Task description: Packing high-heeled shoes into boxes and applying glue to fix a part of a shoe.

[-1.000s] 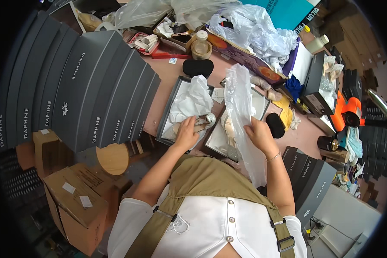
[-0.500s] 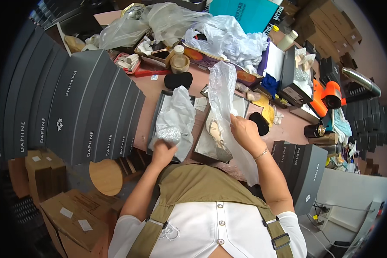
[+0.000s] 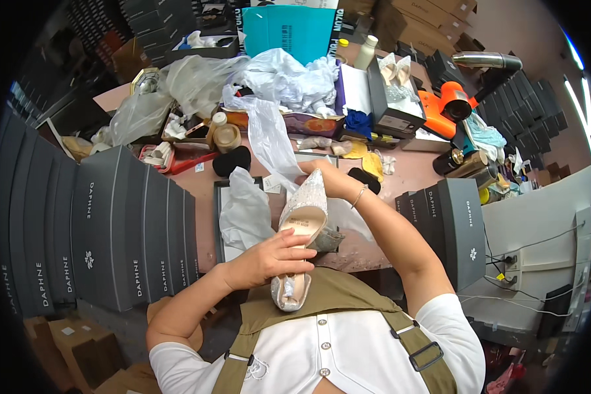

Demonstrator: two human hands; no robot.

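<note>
Hidden bits first: the heel of the glittery pointed pump (image 3: 302, 223) is out of sight under the left hand (image 3: 269, 259), and a second shoe (image 3: 290, 292) pokes out just below that grip, only its pale end showing. The right hand (image 3: 328, 177) has its fingertips behind the pump's toe and the clear plastic bag (image 3: 269, 141), so how it closes there can't be told. Fisheye bends everything near the rim; far corners are black.

Surface: pinkish counter (image 3: 197, 190), cluttered. Left of the grip an open shoe box (image 3: 218, 223) with crumpled white tissue paper (image 3: 245, 210) in it. Further left a row of dark grey shoe boxes (image 3: 125, 230) standing on edge. Right of the grip, past the right forearm, more upright grey boxes (image 3: 456, 230). Above the grip: black shoe pad (image 3: 232, 161), tape roll (image 3: 227, 138), heap of plastic and white paper (image 3: 289, 82), teal box (image 3: 289, 33), orange tool (image 3: 450, 105). Brown cartons (image 3: 65, 341) on the floor lower left.

Hands: left hand wraps over the pump's back end, fingers curled across the insole, holding it. Right hand is at the toe end, wrist bent, bracelet showing, touching both the toe and the bag. Pump sits between the two hands, toe pointing away, over the counter's near edge.
</note>
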